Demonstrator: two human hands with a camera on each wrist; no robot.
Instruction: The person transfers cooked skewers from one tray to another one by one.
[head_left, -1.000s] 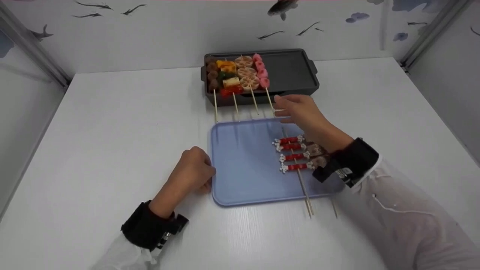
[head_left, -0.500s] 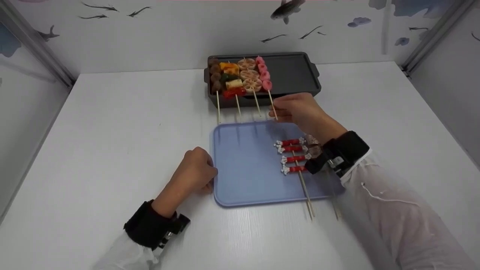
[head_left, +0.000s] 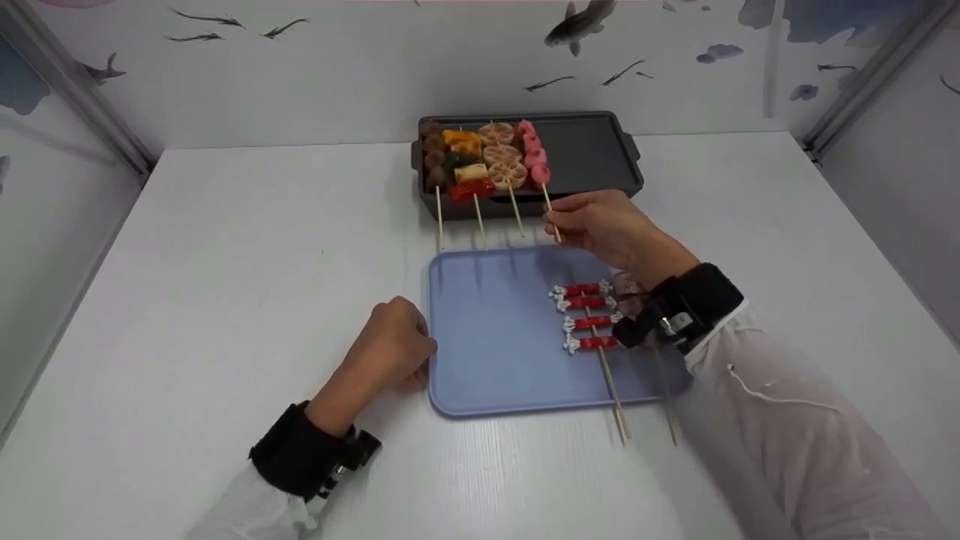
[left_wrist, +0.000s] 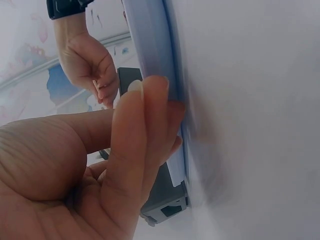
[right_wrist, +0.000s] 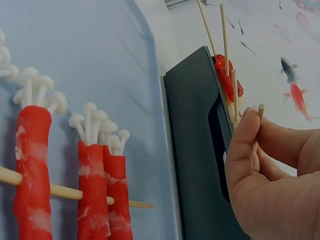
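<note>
In the head view my right hand (head_left: 611, 225) pinches the lower stick of a skewer of pink balls (head_left: 540, 173), which lies on the black grill pan (head_left: 589, 154). The stick's end pokes out between thumb and forefinger in the right wrist view. My left hand (head_left: 386, 341) holds the left rim of the blue tray (head_left: 495, 360), fingers curled at its edge. On the tray's right side lies a skewer of red rolls with white mushroom ends (head_left: 589, 323). Beside it, a brown meat skewer (head_left: 628, 289) is partly hidden under my right wrist.
Left of the pink skewer, the pan carries skewers of lotus slices (head_left: 507, 174), mixed vegetables (head_left: 471, 172) and brown balls (head_left: 435, 159), sticks jutting toward the tray. Behind the pan stands a white wall (head_left: 300, 90); the white table (head_left: 262, 300) surrounds the tray.
My right hand has gone from loose fingers beside the pink skewer's stick to pinching it. The left hand stays at the tray rim. The head view has shifted slightly.
</note>
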